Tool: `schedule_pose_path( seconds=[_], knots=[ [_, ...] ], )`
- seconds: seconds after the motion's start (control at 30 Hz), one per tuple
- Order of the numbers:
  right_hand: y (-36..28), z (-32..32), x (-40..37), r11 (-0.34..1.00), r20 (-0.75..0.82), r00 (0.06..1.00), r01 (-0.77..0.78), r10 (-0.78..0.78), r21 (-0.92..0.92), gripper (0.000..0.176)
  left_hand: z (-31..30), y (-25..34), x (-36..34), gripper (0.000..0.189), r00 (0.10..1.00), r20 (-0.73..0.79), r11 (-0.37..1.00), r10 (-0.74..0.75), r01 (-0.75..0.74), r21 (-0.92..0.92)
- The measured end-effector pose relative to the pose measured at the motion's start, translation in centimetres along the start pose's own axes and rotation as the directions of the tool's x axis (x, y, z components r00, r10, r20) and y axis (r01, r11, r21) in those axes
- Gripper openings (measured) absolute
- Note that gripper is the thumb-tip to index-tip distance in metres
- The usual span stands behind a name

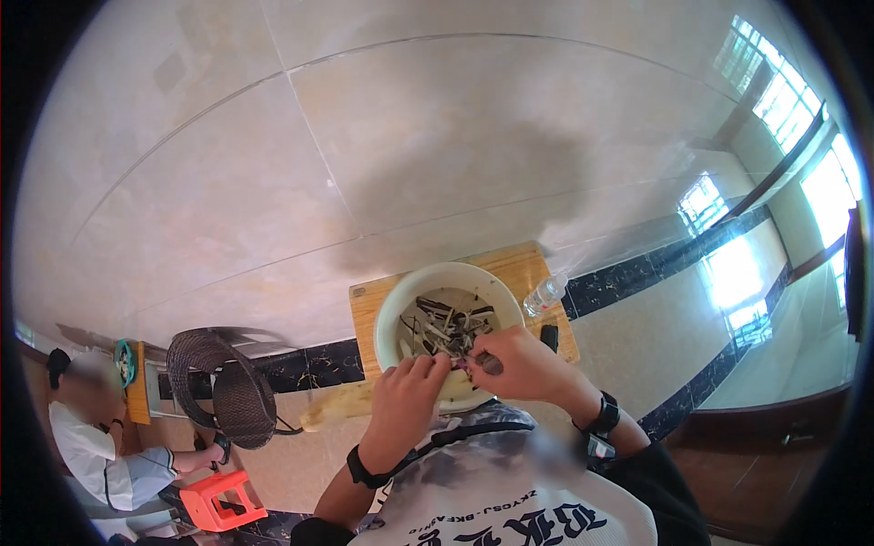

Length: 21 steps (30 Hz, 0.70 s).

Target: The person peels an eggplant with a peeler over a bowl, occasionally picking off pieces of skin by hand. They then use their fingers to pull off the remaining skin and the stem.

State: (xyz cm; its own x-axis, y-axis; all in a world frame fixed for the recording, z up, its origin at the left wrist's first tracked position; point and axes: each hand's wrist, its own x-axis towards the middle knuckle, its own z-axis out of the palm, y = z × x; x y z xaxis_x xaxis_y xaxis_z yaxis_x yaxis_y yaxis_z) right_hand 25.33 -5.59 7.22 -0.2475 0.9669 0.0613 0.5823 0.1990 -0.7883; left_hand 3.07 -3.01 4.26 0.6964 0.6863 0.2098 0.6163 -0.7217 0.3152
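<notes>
A round white basin holds a heap of thin dark and pale strips. My left hand is closed over the near left rim, its fingertips pinched together. Close beside it my right hand is closed too, with a small brownish patch showing at its fingers and a bit of purple between the two hands. What the fingers pinch I cannot tell. A long pale yellowish piece reaches out to the left from under my left hand, passing over the near side of the basin.
The basin stands on a small wooden table against a tiled wall. A clear plastic bottle and a black object are at its right. Leftward are a dark wicker chair, an orange stool and a seated person.
</notes>
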Motion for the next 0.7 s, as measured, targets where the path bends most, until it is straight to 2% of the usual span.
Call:
schedule_pose_path(
  seconds=[0.07,0.23,0.33,0.7],
  knots=[
    [0.0,0.3,-0.1,1.000,-0.001,1.000,-0.011,0.011,-0.019,0.019,-0.1,0.2,0.0,0.034,1.000,0.014,1.000,0.004,-0.004,0.016],
    [0.3,1.1,-0.2,0.998,-0.016,0.999,-0.035,0.034,-0.048,0.020,0.2,0.0,-0.2,0.038,1.000,-0.004,0.999,0.020,-0.019,0.029],
    [0.2,0.7,-0.5,0.999,-0.025,0.999,-0.039,0.040,0.022,0.020,0.1,0.1,-0.2,0.038,1.000,-0.013,0.999,0.024,-0.023,0.043],
    [-1.1,-0.7,-0.9,0.996,0.055,0.996,-0.079,0.077,0.043,0.023,-0.2,0.5,-0.4,0.037,0.998,0.023,0.997,0.053,-0.054,0.051]
  ],
)
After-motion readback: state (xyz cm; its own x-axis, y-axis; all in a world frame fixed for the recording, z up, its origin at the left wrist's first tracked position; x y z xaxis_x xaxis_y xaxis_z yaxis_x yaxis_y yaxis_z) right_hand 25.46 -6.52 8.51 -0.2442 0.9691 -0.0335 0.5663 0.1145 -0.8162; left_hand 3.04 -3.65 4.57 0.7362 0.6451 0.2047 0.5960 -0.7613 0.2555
